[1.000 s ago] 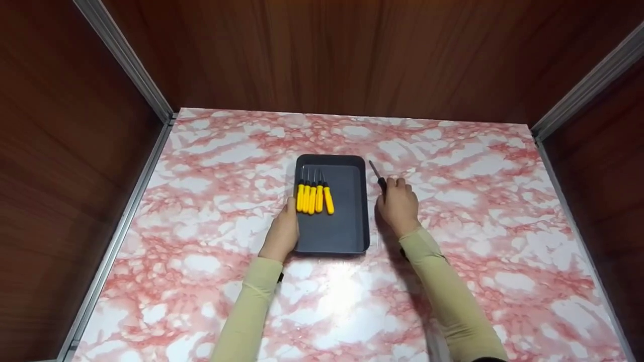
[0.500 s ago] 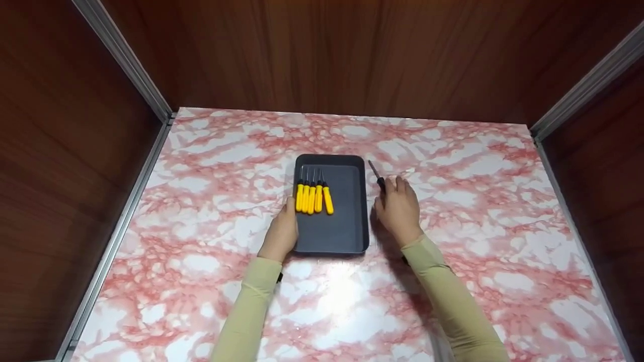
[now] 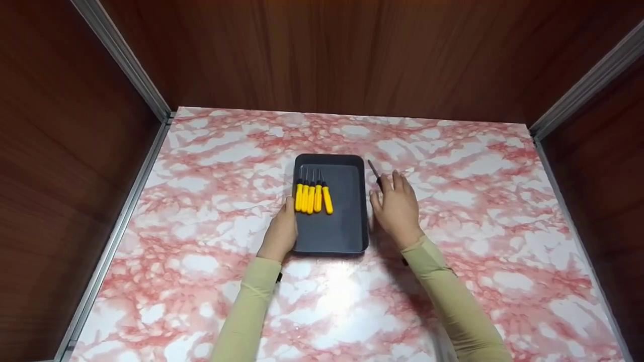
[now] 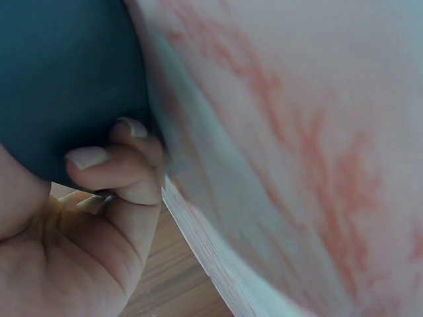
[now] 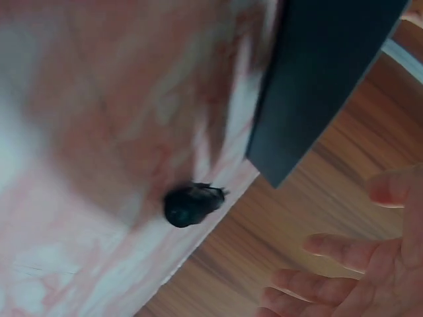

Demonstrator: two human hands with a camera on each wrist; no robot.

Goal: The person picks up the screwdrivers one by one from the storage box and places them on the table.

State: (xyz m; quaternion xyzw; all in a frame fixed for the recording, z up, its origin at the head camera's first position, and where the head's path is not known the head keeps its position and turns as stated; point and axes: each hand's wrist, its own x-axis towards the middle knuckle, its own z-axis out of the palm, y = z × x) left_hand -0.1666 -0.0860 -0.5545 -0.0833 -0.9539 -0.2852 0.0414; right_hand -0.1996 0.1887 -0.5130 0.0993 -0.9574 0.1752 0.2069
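My left hand point(image 3: 279, 231) holds the left wall of a dark grey rectangular tray point(image 3: 334, 236), thumb at the rim. In the left wrist view, fingers point(image 4: 109, 168) curl against the tray's outer side. Inside the tray, several screwdrivers with yellow-and-black handles point(image 3: 311, 198) lie side by side at the left, thin shafts pointing away. Right of the tray, a screwdriver with a black handle point(image 5: 188, 206) rests on the table. My right hand point(image 3: 400, 211) is over it in the head view, covering most of its handle. The right wrist view shows the fingers spread and apart from that handle.
The table point(image 3: 221, 311) has a red-and-white marbled top. Dark wood panels point(image 3: 342, 60) stand at its back and both sides, with metal strips point(image 3: 131, 186) along the left edge. A bright glare lies on the table in front of the tray.
My right hand has let go of the black-handled screwdriver; its thumb has moved left toward the tray and its fingers have spread. The left hand and tray keep their places.
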